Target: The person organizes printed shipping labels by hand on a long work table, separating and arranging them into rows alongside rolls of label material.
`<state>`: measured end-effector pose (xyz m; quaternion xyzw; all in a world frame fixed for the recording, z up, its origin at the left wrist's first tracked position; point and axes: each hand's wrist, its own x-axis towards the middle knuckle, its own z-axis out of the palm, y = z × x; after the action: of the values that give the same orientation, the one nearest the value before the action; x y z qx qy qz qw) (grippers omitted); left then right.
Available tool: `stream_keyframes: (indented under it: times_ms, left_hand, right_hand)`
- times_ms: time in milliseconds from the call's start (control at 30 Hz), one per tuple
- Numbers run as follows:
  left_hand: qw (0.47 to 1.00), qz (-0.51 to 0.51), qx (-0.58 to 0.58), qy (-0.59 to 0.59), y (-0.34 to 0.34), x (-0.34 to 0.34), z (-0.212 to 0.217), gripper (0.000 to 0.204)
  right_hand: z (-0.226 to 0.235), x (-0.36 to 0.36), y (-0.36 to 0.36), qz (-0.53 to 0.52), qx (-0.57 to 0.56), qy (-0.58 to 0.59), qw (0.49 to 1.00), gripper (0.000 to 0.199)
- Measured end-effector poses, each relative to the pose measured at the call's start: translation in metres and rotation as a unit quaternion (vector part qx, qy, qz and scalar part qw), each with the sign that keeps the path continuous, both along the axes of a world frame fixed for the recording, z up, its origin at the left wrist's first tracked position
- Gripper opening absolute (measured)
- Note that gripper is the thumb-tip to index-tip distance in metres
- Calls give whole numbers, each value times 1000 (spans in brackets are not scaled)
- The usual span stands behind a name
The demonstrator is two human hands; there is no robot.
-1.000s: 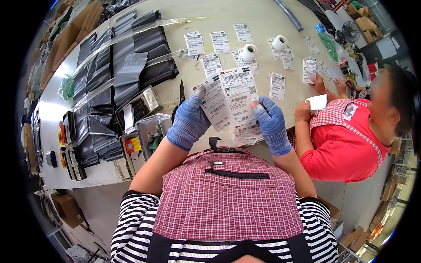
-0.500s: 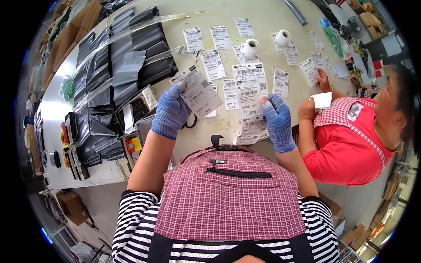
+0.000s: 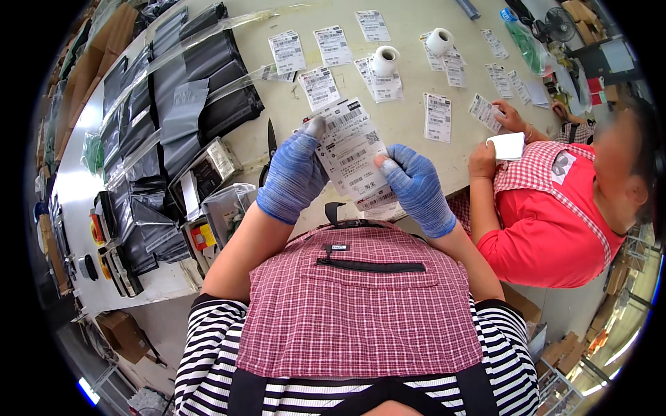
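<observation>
Both gloved hands share one grip on a stack of printed labels [image 3: 352,156], held tilted above the near edge of the surface [image 3: 409,83]. Left hand [image 3: 291,177], in a blue knit glove, is closed on the stack's left edge, its thumb pressed to the upper corner. Right hand [image 3: 414,184], gloved alike, pinches the right edge, thumb on the printed face. The stack lies between the two hands, touching both. Just left of the left hand, black scissors [image 3: 269,149] lie flat on the surface. Further left, dark poly mailer bags [image 3: 173,104] overlap in rows. Beyond the stack, loose labels [image 3: 438,118] and two white label rolls [image 3: 385,60] lie spread out. At right, a co-worker's hand [image 3: 482,161] holds a white slip [image 3: 507,146].
</observation>
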<state>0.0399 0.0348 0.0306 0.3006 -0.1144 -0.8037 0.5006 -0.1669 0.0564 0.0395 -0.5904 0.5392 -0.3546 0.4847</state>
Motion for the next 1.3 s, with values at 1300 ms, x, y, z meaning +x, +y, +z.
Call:
stream_keyframes:
  times_ms: [1300]
  left_hand:
    - [959,255,73,-96,-17,23,22,30]
  right_hand:
    - [-22,-14,2,1,54,-143,988,21]
